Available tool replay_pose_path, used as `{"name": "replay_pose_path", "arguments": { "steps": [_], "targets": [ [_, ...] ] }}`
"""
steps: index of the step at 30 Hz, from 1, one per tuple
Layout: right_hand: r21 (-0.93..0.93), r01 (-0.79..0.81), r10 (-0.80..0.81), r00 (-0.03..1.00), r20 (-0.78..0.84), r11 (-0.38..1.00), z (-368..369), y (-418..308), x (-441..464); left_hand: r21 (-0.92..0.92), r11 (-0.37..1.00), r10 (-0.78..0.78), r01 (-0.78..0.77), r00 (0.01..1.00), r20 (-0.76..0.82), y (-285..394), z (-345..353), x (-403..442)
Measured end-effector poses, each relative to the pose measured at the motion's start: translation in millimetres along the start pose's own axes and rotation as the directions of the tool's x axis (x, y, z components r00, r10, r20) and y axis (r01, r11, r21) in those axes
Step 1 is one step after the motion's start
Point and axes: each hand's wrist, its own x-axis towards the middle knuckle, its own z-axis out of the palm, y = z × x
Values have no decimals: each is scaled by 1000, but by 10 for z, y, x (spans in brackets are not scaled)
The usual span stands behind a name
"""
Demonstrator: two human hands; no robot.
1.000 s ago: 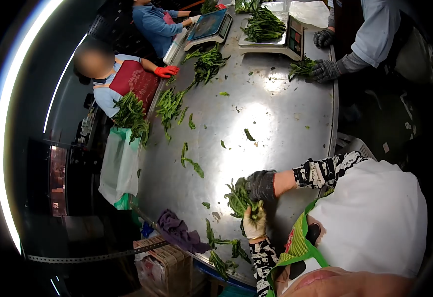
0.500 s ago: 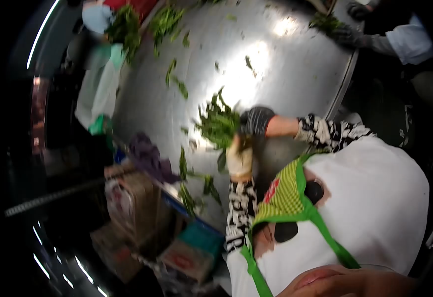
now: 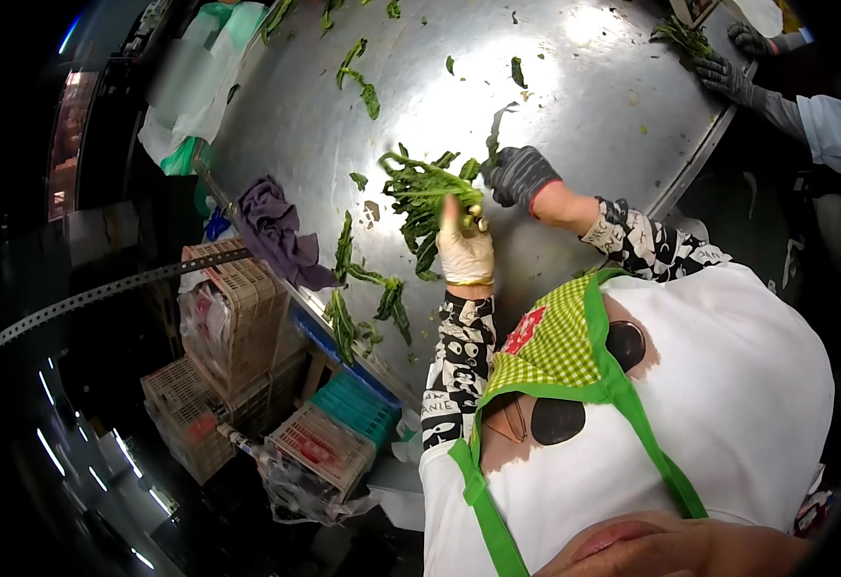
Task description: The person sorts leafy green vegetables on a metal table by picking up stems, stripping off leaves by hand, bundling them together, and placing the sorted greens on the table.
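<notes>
My left hand [image 3: 464,252], in a pale glove, is closed around the stems of a bunch of leafy greens [image 3: 420,192] just above the metal table. The leaves fan out to the left and the pale cut stem ends [image 3: 478,213] point right. Close beside those ends is my right hand [image 3: 524,181] in a dark grey knitted glove, its fingers curled together. A thin, limp dark strip [image 3: 497,130] rises from its fingers; whether it is a leaf or a tie, I cannot make out. The two hands are slightly apart.
Loose leaves [image 3: 391,303] lie scattered over the metal table [image 3: 286,125]. A purple cloth [image 3: 274,226] hangs on its left edge, above stacked plastic crates [image 3: 247,308]. At upper right, another person's grey-gloved hands [image 3: 728,75] are at a bunch of greens [image 3: 682,38].
My right hand has moved up and right, away from the stems, and the dark strip now shows in it. My left hand keeps the bunch. The camera view has shifted.
</notes>
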Motion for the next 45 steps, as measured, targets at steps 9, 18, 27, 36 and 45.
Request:
{"name": "replay_pose_path", "arguments": {
  "steps": [9, 18, 27, 36, 45],
  "targets": [
    [-441, 320, -356, 934, 1, 839, 67, 393, 271, -16, 1000, 24, -25, 999, -36, 39, -46, -22],
    [-466, 377, -375, 921, 101, 801, 106, 224, 34, 30, 999, 27, -25, 998, -60, -27, -28, -26],
    [-819, 556, -705, 637, 312, 140, -1, 569, 283, 407, 893, 160, -190, 981, 106, -67, -81, -107],
    [-492, 671, -586, 735, 341, 555, 57, 583, 200, -113, 987, -99, 117, 983, 153, -71, -66, -85],
    [-588, 504, -406, 863, 301, 633, 81, 563, 207, 112, 994, 3, -14, 995, 101, -84, -56, -57]
  ]
}}
